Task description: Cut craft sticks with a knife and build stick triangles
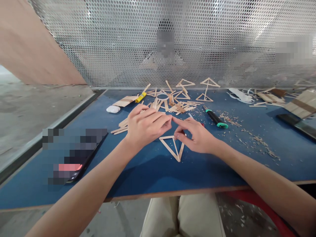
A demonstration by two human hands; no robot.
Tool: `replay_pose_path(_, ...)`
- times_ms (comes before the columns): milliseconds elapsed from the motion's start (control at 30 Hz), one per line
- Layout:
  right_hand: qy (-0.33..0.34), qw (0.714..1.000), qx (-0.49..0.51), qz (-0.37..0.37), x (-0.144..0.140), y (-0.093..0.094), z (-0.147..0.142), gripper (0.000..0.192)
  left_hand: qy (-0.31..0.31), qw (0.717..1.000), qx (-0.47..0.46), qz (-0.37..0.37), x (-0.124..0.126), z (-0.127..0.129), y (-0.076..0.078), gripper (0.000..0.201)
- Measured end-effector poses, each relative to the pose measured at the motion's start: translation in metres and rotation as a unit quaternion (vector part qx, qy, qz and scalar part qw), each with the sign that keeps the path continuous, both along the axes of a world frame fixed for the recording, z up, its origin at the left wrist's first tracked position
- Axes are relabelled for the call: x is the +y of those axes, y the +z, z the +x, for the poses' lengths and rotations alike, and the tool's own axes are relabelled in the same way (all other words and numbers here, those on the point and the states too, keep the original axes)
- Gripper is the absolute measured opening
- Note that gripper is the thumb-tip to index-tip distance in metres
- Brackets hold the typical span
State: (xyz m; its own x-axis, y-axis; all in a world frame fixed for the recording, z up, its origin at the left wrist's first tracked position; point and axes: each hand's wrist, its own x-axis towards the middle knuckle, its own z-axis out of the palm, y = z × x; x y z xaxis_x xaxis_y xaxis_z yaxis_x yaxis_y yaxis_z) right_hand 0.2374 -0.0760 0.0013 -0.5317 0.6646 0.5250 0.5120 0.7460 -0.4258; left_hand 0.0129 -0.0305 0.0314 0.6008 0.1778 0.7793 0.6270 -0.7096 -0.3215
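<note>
On the desk [148, 177] I see a smartphone [92, 153] left of the left hand and nearer the person, then a white earbud case [113, 109] beyond that hand's wrist. A yellow tube [141, 97] lies farther out past the knuckles. The left hand [149, 123] is loosely curled, fingertips bunched; I cannot tell whether it grips anything. Just below its fingertips lies a triangular craft-stick frame [169, 149] with a middle bar, its right part tucked behind the right hand [194, 135]. That hand is half curled, index finger stretched to the left fingertips; I cannot tell what it holds. Right of it lie a black-and-green utility knife [215, 118] and wood shavings [264, 144].
</note>
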Motion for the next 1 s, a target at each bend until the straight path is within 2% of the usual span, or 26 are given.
replay_pose_path(133,0.006,1.000,-0.008,0.021,0.001,0.000,0.001,0.063,-0.005,0.997,-0.060,-0.047,-0.003,0.002,0.003,0.015)
replay_pose_path(267,-0.002,1.000,-0.004,0.029,0.001,0.002,0.001,0.065,-0.014,0.992,-0.115,-0.049,-0.004,0.002,0.004,0.014)
replay_pose_path(367,-0.018,0.999,0.019,0.037,0.002,0.003,0.002,0.060,-0.002,0.986,-0.157,-0.064,-0.002,0.001,0.005,0.013)
replay_pose_path(467,-0.054,0.994,0.056,0.079,0.004,0.004,0.005,0.051,-0.029,0.974,-0.183,-0.129,-0.002,0.003,0.005,0.012)
replay_pose_path(600,-0.091,0.975,0.114,0.168,0.005,0.007,0.007,0.038,-0.111,0.948,-0.161,-0.251,-0.008,0.012,0.003,0.013)
replay_pose_path(733,-0.080,0.967,0.134,0.203,0.006,0.009,0.007,0.029,-0.145,0.942,-0.145,-0.266,-0.012,0.019,-0.002,0.013)
replay_pose_path(1000,-0.050,0.966,0.124,0.222,0.010,0.008,0.012,0.018,-0.154,0.926,-0.133,-0.318,-0.012,0.020,-0.007,0.011)
